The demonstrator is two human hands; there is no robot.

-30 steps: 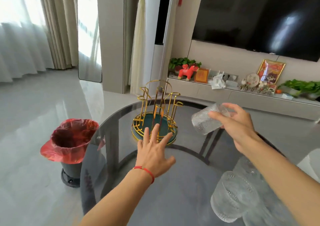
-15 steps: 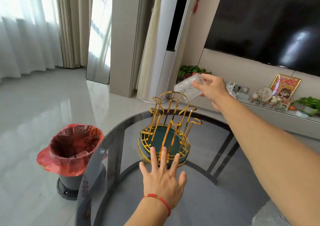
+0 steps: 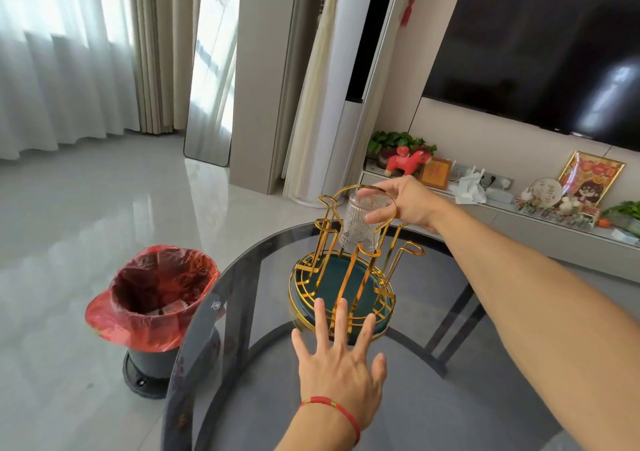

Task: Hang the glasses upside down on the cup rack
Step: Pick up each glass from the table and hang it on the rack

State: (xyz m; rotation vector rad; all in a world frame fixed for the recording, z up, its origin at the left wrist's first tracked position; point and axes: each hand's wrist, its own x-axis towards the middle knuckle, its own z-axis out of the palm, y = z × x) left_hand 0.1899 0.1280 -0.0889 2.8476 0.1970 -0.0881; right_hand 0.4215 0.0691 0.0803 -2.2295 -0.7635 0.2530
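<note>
A gold wire cup rack point(image 3: 313, 279) with a dark green base stands on the round smoked-glass table point(image 3: 242, 364). My right hand point(image 3: 405, 205) grips a clear ribbed glass point(image 3: 356, 224) by its base, upside down, among the rack's far upright prongs under the ring handle. Whether a prong is inside the glass I cannot tell. My left hand point(image 3: 341, 367) lies flat on the table with fingers spread, its fingertips touching the rack's near rim. It holds nothing.
A bin with a red liner point(image 3: 156, 298) stands on the floor left of the table. Behind the table runs a low TV shelf point(image 3: 502, 215) with plants, a red toy and picture frames. A tall mirror point(image 3: 211, 70) leans against the wall.
My right hand has lowered the glass from above the rack's ring, turned mouth down, in among the prongs. My left hand stays at the rack's base. The view has moved closer.
</note>
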